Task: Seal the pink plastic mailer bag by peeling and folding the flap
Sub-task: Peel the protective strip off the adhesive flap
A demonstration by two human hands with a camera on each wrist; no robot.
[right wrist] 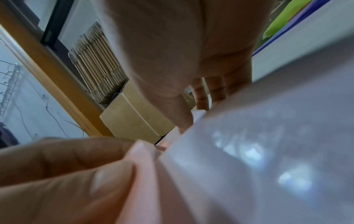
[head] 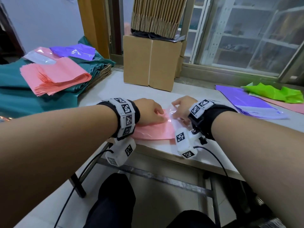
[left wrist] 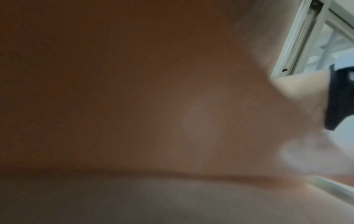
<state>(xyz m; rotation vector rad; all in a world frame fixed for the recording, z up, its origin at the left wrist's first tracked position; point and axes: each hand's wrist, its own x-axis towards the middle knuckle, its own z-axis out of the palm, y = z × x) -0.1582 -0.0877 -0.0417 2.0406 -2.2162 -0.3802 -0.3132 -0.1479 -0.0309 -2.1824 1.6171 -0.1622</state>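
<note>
White table (head: 166, 94) carries flat pink plastic mailer bag (head: 154, 131). Left hand (head: 150, 112) presses it, fingers extended; right hand (head: 183, 106) fingers pinch its clear glossy flap (head: 176, 118). No legible writing.

place: packing room | signs: mailer stacks (head: 56, 78), flattened cartons (head: 158, 15), cardboard box (head: 151, 61), worktable (head: 189, 94)

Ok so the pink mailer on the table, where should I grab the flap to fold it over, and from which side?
Take the pale translucent flap at its free edge, coming from the right, where the right hand already lies on it. That end lifts off the pink mailer, while the left hand pins the body flat, so a thumb-and-finger pinch there probably folds it cleanly leftward.
</note>
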